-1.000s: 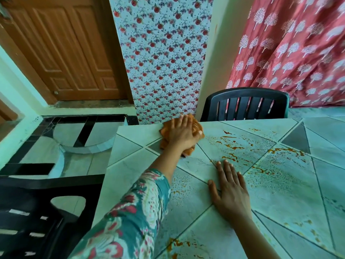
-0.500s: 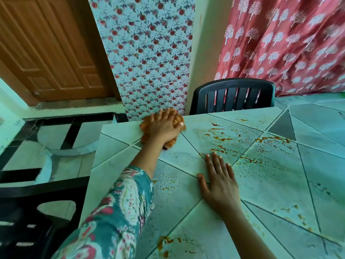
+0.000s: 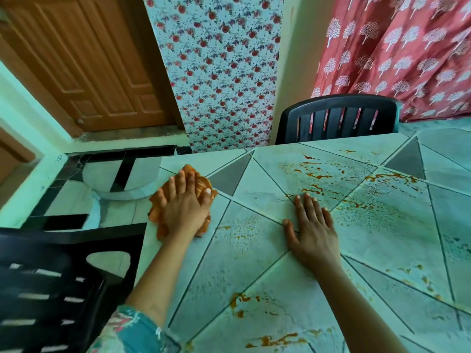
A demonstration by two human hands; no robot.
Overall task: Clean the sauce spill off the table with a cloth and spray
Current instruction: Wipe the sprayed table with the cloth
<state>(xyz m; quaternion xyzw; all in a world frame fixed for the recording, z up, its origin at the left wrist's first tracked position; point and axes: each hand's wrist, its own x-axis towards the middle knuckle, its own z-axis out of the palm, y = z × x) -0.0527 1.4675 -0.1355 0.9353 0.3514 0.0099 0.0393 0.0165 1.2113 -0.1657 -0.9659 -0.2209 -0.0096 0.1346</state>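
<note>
Most sauce (image 3: 314, 176) is awaiting wiping: your left hand (image 3: 182, 211) is pressing the cloth (image 3: 156, 212) straight-fingered, your right hand (image 3: 313, 231) is bracing flat on the worktop (image 3: 254, 266); sweep rightward next.

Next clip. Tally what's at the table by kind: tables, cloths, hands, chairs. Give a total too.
Green tiled table: 1
Crumpled orange cloth: 1
Bare hands: 2, left hand pressing the cloth, right hand flat on the table
Black slatted plastic chairs: 2, far chair, near chair
Total: 6
</note>
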